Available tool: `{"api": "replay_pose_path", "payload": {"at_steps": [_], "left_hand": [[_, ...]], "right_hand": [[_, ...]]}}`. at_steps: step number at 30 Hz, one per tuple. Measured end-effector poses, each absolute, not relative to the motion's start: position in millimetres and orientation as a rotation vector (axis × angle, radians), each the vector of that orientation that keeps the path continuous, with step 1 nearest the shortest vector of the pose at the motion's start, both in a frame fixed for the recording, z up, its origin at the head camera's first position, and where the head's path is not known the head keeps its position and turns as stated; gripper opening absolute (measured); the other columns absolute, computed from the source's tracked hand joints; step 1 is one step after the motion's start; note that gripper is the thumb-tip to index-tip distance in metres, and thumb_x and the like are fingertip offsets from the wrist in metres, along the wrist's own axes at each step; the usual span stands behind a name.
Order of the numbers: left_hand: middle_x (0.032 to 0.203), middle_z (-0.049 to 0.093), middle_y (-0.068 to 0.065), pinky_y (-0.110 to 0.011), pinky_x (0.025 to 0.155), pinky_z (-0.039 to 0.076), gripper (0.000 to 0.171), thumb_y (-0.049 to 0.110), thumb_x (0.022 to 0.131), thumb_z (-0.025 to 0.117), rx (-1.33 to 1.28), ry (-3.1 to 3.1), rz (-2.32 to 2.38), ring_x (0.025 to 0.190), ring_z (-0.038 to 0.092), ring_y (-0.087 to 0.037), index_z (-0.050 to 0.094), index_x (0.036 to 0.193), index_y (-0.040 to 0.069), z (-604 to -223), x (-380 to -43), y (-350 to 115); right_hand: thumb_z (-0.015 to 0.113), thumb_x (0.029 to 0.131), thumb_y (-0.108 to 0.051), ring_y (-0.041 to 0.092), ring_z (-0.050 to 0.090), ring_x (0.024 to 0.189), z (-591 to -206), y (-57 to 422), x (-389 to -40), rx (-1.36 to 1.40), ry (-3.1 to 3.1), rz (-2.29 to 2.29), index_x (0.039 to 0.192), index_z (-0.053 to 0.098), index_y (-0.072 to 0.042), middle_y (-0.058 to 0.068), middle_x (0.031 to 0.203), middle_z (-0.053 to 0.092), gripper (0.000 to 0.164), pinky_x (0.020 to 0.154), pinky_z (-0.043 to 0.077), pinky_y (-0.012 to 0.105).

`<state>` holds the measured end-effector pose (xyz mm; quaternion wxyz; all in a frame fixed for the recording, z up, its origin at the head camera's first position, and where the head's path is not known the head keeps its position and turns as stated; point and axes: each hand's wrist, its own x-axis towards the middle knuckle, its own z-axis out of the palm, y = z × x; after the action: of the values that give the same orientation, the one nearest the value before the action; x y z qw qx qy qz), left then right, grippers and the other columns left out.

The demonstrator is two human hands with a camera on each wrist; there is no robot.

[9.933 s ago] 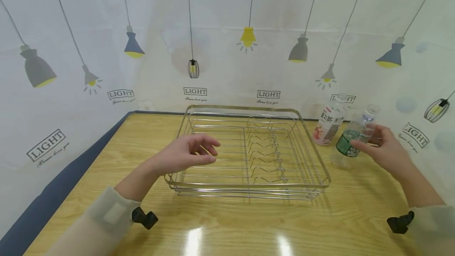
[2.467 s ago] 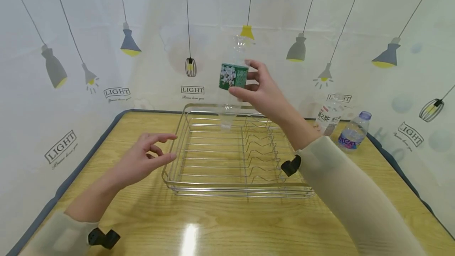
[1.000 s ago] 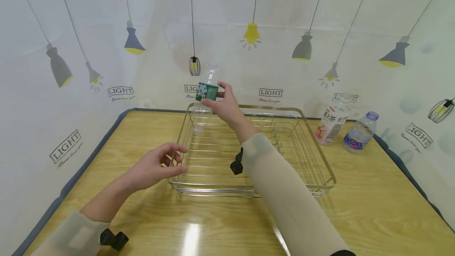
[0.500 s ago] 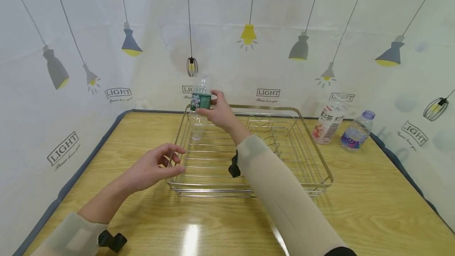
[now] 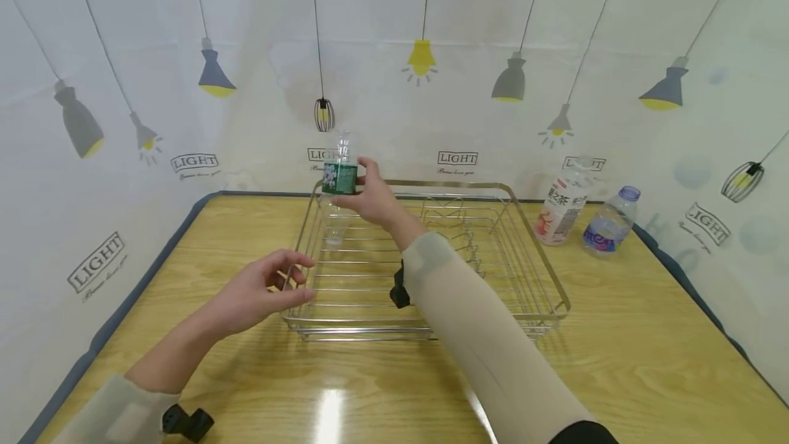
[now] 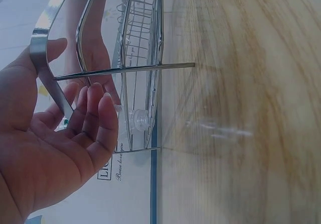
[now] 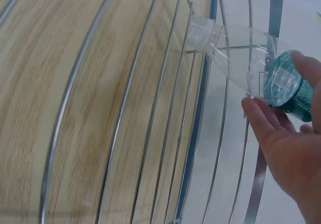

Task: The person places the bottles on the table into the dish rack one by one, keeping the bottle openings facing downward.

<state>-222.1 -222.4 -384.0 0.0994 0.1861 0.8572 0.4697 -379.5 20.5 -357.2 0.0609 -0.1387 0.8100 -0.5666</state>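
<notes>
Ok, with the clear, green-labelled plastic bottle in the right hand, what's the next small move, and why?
Probably have the right hand lower the bottle slightly, neck first, toward the floor of the rectangular silver wire rack: it is held upside down with its neck inside the rack, near that floor, though whether it already touches is unclear.

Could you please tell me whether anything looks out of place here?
Yes: the green-labelled bottle in the right hand is upside down, neck down in the wire rack, whereas the white-labelled bottle and purple-labelled bottle stand upright.
</notes>
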Motion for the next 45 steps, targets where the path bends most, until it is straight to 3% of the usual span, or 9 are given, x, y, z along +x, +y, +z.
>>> {"api": "replay_pose_path", "payload": {"at_steps": [10, 22, 36, 45], "left_hand": [[0.117, 0.064, -0.013, -0.031, 0.076, 0.055, 0.049, 0.028, 0.102, 0.081, 0.557, 2.552, 1.391, 0.100, 0.063, -0.026, 0.062, 0.143, 0.010, -382.4, -220.3, -221.2], [0.114, 0.064, -0.011, -0.031, 0.076, 0.056, 0.048, 0.028, 0.101, 0.081, 0.559, 2.570, 1.398, 0.100, 0.064, -0.025, 0.063, 0.141, 0.011, -383.1, -220.3, -220.4], [0.114, 0.064, -0.011, -0.032, 0.076, 0.056, 0.047, 0.029, 0.101, 0.081, 0.549, 2.573, 1.396, 0.100, 0.065, -0.026, 0.064, 0.142, 0.012, -383.1, -219.2, -220.4], [0.113, 0.064, -0.010, -0.032, 0.076, 0.056, 0.046, 0.028, 0.101, 0.081, 0.550, 2.587, 1.395, 0.099, 0.066, -0.025, 0.065, 0.141, 0.012, -384.3, -218.1, -219.7]], "right_hand": [[0.086, 0.098, -0.022, 0.038, 0.064, 0.136, -358.5, 18.4, -380.8, -0.421, 2.539, -1.595, 0.177, 0.006, -0.021, 0.022, 0.162, 0.050, 0.112, 0.121, 0.049, 0.054], [0.083, 0.100, -0.026, 0.037, 0.052, 0.152, -360.5, 20.9, -379.3, -0.473, 2.519, -1.505, 0.177, 0.008, -0.020, 0.021, 0.166, 0.049, 0.108, 0.127, 0.042, 0.055], [0.079, 0.104, -0.033, 0.037, 0.064, 0.134, -360.3, 23.9, -377.9, -0.502, 2.527, -1.409, 0.176, 0.012, -0.019, 0.023, 0.157, 0.056, 0.100, 0.115, 0.053, 0.054], [0.079, 0.104, -0.033, 0.033, 0.069, 0.125, -361.8, 23.8, -378.3, -0.472, 2.539, -1.390, 0.176, 0.015, -0.019, 0.021, 0.155, 0.058, 0.098, 0.106, 0.060, 0.047]]}}
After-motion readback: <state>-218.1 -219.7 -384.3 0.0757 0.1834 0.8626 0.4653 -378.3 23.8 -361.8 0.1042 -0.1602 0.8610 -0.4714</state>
